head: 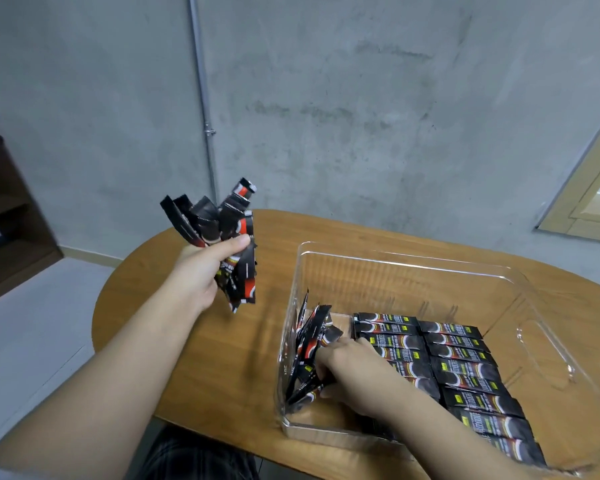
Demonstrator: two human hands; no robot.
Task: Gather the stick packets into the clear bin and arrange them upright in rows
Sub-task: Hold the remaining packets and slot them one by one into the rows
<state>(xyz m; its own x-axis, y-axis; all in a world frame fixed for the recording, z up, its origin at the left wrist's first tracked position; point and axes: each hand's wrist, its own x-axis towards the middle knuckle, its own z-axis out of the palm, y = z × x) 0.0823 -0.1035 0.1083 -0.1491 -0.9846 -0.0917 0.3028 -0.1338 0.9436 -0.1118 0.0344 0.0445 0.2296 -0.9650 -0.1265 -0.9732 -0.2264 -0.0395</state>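
- Head view is showing a wooden desk (194,368) with rounded ends, carrying a clear bin (413,268) toward its right side.
- Left hand (201,271) is hovering above the desk, left of the bin; its grip is curling round a loose bundle of stick packets (229,233), thumb lying across them.
- Bundle's long axes are running roughly vertical, ends fanning apart at the top and hanging below the palm.
- Right hand (350,372) is reaching inside the bin, its grip closing on a leaning cluster of packets (312,348) against the bin's left wall.
- Cluster is standing on end, tilting away from the wall at the top.
- Rows of packets (465,368) are filling the bin's right part in two columns, long axes running left to right.
- Bare bin floor is showing at the far side and near the front-left corner.
- Bin's front edge is sitting near the desk's near edge.
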